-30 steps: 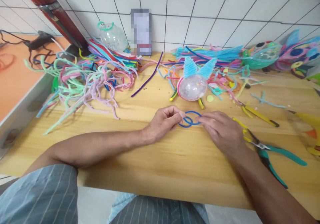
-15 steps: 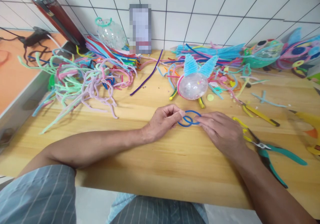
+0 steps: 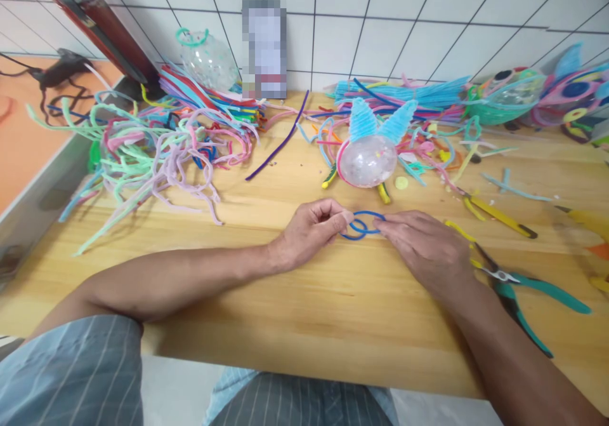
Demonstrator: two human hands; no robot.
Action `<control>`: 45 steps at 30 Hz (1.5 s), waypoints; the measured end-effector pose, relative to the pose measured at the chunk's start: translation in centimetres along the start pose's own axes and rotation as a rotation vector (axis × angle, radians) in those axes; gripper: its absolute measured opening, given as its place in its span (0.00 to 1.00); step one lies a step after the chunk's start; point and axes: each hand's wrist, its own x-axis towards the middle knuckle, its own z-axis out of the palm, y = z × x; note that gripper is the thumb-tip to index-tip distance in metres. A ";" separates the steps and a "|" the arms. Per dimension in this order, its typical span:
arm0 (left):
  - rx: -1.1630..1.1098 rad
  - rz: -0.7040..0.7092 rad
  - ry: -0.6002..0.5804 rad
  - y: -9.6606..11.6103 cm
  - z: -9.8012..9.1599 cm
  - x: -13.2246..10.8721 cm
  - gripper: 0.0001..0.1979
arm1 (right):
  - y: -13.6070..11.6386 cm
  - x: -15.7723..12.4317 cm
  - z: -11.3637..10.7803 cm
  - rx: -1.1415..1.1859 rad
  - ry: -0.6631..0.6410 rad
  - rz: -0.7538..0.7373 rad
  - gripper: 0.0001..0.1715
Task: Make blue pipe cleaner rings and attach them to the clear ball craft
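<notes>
A blue pipe cleaner (image 3: 361, 225) bent into two overlapping loops lies on the wooden table (image 3: 304, 312) between my hands. My left hand (image 3: 311, 230) pinches its left side with curled fingers. Fingertips of my right hand (image 3: 428, 251) press on its right side, the fingers held together. Just behind the loops sits a clear glitter ball with two light-blue fuzzy ears (image 3: 367, 153).
Teal-handled pliers (image 3: 518, 286) lie by my right wrist, yellow-handled cutters (image 3: 497, 215) beyond them. A tangle of pastel pipe cleaners (image 3: 157, 153) fills the left side. More pipe cleaners and finished ball figures (image 3: 514, 99) line the tiled wall. A glue gun (image 3: 61, 73) rests on the orange surface at left.
Both hands stay on the blue loops with barely any motion. The view has tilted slightly, shifting the table's things a little in the picture.
</notes>
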 end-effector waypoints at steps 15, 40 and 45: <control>-0.017 -0.008 0.002 0.1 0.1 0.1 0.21 | 0.0 -0.1 -0.1 0.074 -0.014 0.055 0.18; 0.012 -0.055 -0.194 0.8 0.3 0.1 0.17 | -1.4 0.5 0.9 0.752 0.197 0.864 0.13; -0.020 -0.094 -0.211 1.3 0.4 0.3 0.17 | -1.7 1.0 0.7 0.778 0.149 0.885 0.10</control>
